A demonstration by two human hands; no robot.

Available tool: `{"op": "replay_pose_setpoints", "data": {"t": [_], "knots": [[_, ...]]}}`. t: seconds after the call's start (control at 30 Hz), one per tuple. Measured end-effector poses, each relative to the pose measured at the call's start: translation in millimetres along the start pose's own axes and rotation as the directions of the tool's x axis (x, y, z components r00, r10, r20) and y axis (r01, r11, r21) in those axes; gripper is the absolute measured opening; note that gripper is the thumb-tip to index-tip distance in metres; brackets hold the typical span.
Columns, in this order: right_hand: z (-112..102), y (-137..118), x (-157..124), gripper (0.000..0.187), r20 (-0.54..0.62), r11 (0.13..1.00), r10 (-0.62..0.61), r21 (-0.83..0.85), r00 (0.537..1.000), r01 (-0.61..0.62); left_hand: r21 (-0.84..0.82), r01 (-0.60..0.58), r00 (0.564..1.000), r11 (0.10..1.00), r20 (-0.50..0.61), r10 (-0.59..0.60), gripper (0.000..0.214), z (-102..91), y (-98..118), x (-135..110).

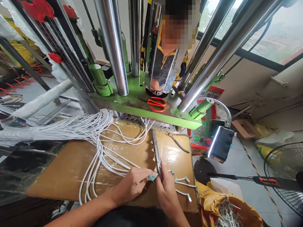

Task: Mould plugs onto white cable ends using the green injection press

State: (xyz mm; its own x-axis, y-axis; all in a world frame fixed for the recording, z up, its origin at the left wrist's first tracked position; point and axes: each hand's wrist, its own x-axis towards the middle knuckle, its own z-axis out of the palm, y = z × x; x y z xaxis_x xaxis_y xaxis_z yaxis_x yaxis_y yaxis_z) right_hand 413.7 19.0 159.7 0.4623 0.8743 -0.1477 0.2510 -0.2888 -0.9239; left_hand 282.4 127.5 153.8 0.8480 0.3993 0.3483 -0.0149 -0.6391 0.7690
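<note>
The teal-tipped cable end [152, 177] sits lower center of frame, pinched in the closed left hand [131, 186], its long axis running sideways toward the right hand [167, 192]. That hand grips slim pliers [157, 154], pointing away across the desk [180, 164].

The press bed [132, 91] is chipped green, the scissors [157, 108] orange-red, the cables [100, 121] white with teal tips [152, 177].

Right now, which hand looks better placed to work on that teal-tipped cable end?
Probably the right hand: it grips a slim metal hand tool right beside the teal-tipped cable end, while the left hand is occupied pinching that end.
</note>
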Motion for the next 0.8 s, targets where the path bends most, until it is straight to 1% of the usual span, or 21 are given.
{"op": "replay_pose_setpoints", "data": {"t": [0.07,0.13,0.2,0.33,0.47,0.57,0.6,0.63,0.67,0.7,0.73,0.77,0.8], "knots": [[0,0,-1,0.058,0.004,0.999,0.013,0.032,1.000,-0.013,0.000,-0.010,1.000,1.000,-0.014,0.010,0.023,0.9,1,-2],[-2,-1,-2,0.055,0.016,0.995,0.047,0.092,0.999,-0.049,-0.004,-0.077,0.997,0.997,-0.008,0.077,0.023,-0.9,3,-6],[-4,-4,-2,0.055,0.029,0.987,0.080,0.141,0.996,-0.084,-0.001,-0.126,0.992,0.992,0.002,0.126,0.028,-3.8,4,-10],[-6,-7,1,0.056,0.034,0.982,0.086,0.165,0.996,-0.090,0.063,-0.142,0.990,0.988,-0.008,0.143,0.033,-5.6,2,-13],[-4,-5,2,0.054,0.036,0.982,0.075,0.171,0.997,-0.080,0.127,-0.167,0.986,0.978,-0.003,0.169,0.036,-1.7,-2,-10],[-2,-4,1,0.051,0.039,0.988,0.065,0.137,0.997,-0.069,0.094,-0.165,0.985,0.982,-0.026,0.168,0.036,0.7,-1,-8],[-2,-4,1,0.051,0.033,0.991,0.052,0.125,0.998,-0.055,0.059,-0.138,0.990,0.989,-0.033,0.140,0.033,0.7,0,-7],[-2,-5,2,0.051,0.031,0.992,0.035,0.121,0.999,-0.038,0.018,-0.080,0.996,0.997,-0.038,0.081,0.028,0.2,1,-6],[-2,-7,2,0.052,0.039,0.991,0.021,0.128,0.999,-0.026,-0.029,0.016,0.999,0.999,-0.044,-0.017,0.023,-0.9,3,-5],[-3,-8,3,0.053,0.057,0.990,0.012,0.141,0.998,-0.020,-0.083,0.139,0.988,0.987,-0.053,-0.144,0.018,-2.6,5,-3],[-3,-10,3,0.053,0.074,0.988,0.007,0.155,0.997,-0.019,-0.145,0.269,0.958,0.952,-0.059,-0.280,0.015,-4.7,7,-1],[-4,-12,4,0.053,0.083,0.986,0.006,0.164,0.996,-0.019,-0.215,0.385,0.912,0.897,-0.057,-0.405,0.015,-7.3,9,0],[-5,-13,4,0.051,0.084,0.986,0.003,0.165,0.996,-0.017,-0.287,0.470,0.863,0.834,-0.046,-0.502,0.018,-10.2,10,2]]}}
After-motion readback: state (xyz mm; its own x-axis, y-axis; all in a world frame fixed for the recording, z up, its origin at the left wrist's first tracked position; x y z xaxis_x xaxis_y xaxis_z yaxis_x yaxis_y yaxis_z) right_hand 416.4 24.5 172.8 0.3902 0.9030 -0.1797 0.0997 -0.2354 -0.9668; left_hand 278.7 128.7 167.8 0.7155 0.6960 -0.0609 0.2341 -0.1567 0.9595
